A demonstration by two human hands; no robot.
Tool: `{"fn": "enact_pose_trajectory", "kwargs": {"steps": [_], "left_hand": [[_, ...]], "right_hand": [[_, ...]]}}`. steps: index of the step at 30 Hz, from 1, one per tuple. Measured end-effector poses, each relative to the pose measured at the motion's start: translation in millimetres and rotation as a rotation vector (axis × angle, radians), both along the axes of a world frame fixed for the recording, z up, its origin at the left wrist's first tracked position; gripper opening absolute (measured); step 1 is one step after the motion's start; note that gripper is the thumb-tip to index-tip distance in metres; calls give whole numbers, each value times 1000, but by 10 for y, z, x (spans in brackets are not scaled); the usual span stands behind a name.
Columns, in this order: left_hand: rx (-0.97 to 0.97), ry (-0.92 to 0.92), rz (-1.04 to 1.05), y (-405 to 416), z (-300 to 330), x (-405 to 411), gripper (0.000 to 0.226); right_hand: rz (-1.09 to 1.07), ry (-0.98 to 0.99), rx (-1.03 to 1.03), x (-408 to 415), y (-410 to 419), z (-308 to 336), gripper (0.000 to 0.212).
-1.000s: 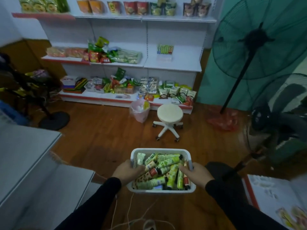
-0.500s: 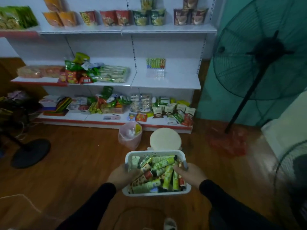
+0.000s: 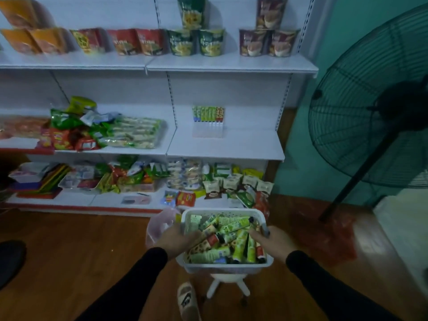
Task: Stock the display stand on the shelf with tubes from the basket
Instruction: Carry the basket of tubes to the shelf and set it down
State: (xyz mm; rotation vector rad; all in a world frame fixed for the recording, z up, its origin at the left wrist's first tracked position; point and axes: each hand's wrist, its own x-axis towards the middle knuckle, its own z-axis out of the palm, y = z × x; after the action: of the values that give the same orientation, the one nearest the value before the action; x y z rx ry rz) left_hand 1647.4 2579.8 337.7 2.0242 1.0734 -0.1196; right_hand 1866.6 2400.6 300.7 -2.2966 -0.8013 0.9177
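A white basket (image 3: 224,266) is being gripped at its two sides: the left hand (image 3: 177,239) is curled over the left rim, with the thumb lying inside on the contents, and the right hand (image 3: 272,240) is curled over the right rim in the same way. The basket is being held level above a white stool (image 3: 228,286), whose base and legs are showing just beneath it; whether the two are touching cannot be told. The basket is being filled by a loose heap of tubes (image 3: 228,239), mostly green, with some red and patterned ones, lying crosswise over one another. A slippered foot (image 3: 187,298) is being shown on the wooden floor just left of the stool. Farther off, on the right half of the middle shelf (image 3: 225,147), a clear display stand (image 3: 208,127) is standing against the back panel, with a row of tubes upright in its far tier. A large black fan (image 3: 370,126) is standing at the right.
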Motion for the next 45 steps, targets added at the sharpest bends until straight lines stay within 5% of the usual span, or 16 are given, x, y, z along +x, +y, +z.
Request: {"fn": "enact_pose_trajectory", "kwargs": {"steps": [6, 9, 15, 20, 27, 39, 45], "left_hand": [[-26, 10, -90, 1245, 68, 937, 34], [-12, 13, -112, 1806, 127, 1357, 65], [23, -31, -135, 2472, 207, 2206, 22], [35, -25, -57, 2744, 165, 3079, 31], [56, 3, 99, 2891, 37, 4319, 34], [32, 79, 111, 3510, -281, 5258, 67], [0, 0, -19, 4026, -806, 5698, 44]], "right_hand": [[-113, -42, 7, 638, 1034, 142, 55], [-170, -59, 15, 993, 1459, 218, 53], [-245, -44, 22, 1800, 2115, 256, 51], [-240, -10, 45, 2721, 2502, 190, 66], [-134, -74, 120, 4057, 2950, 166, 39], [-197, -56, 49, 4930, 3447, -164, 46], [-385, -129, 59, 5244, 3887, -673, 50]]}}
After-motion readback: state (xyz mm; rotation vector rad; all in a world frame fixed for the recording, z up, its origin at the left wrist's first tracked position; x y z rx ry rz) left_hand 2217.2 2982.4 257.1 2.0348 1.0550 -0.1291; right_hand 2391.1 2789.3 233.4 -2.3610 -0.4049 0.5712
